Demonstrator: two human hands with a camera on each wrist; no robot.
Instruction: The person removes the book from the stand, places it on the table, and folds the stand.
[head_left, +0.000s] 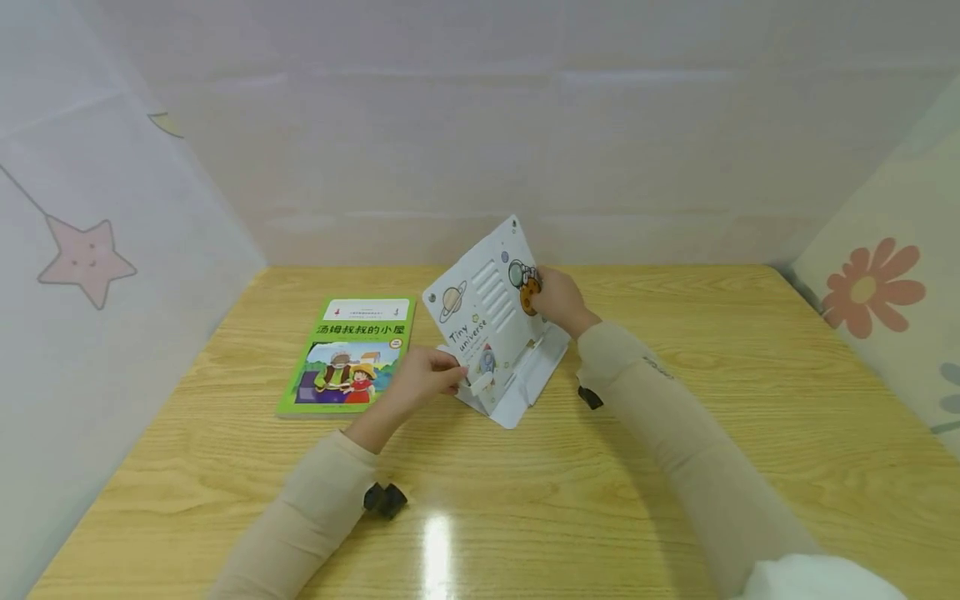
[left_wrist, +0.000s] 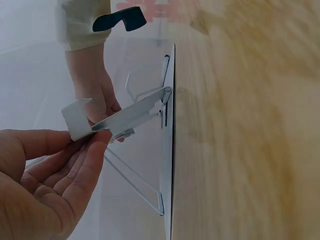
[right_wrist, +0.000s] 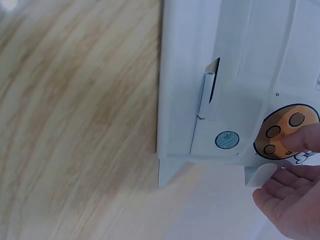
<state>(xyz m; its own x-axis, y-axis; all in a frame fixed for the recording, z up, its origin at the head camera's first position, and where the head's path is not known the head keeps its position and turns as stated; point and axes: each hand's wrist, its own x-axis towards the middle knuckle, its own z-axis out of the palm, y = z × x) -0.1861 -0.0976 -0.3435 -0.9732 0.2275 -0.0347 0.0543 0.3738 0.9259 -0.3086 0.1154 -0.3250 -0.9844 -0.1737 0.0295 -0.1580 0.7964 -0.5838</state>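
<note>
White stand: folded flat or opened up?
Opened up: its printed panel slants above the base, a gap between them in the left wrist view.

The head camera looks forward and down across the wooden table. Close in, the left-wrist camera, apparently rolled sideways, sees the white book stand edge-on; the right-wrist camera, also near, faces its printed panel. All three views share the stand.

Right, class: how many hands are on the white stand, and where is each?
2. The left hand pinches the white stand at its lower left side; the right hand grips its right edge. Both show plainly from the head camera.
</note>
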